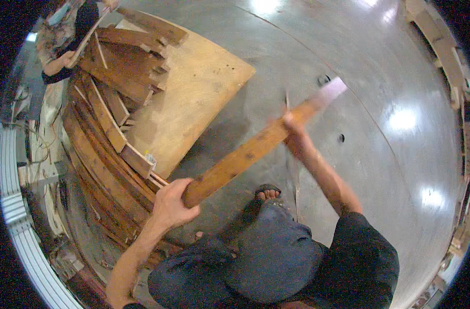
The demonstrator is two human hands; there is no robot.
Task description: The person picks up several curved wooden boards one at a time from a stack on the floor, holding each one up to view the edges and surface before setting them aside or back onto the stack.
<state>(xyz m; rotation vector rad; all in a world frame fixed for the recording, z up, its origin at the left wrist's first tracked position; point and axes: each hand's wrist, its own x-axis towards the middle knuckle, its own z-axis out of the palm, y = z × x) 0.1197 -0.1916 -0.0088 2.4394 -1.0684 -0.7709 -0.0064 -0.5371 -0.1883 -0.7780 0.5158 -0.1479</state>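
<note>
A long brown wooden board (245, 157) with dark knots slants across the middle of the head view, held up over the floor. Its near left end sits in my left hand (172, 205), thumb on the face and fingers hidden behind. My right hand (292, 131) grips it toward the far right end and is smeared by motion. That far end looks pale and blurred. Left of the board lie stacked brown planks (108, 159), close to my left hand. A yellowish plywood sheet (204, 72) extends beyond them.
Another person (65, 38) at the far left holds a thin strip of wood (88, 44). White ribbed panels (18, 216) line the left rim. Grey floor (369, 170) lies to the right, with lumber (438, 41) along the right edge. My sandalled foot (268, 193) is below the board.
</note>
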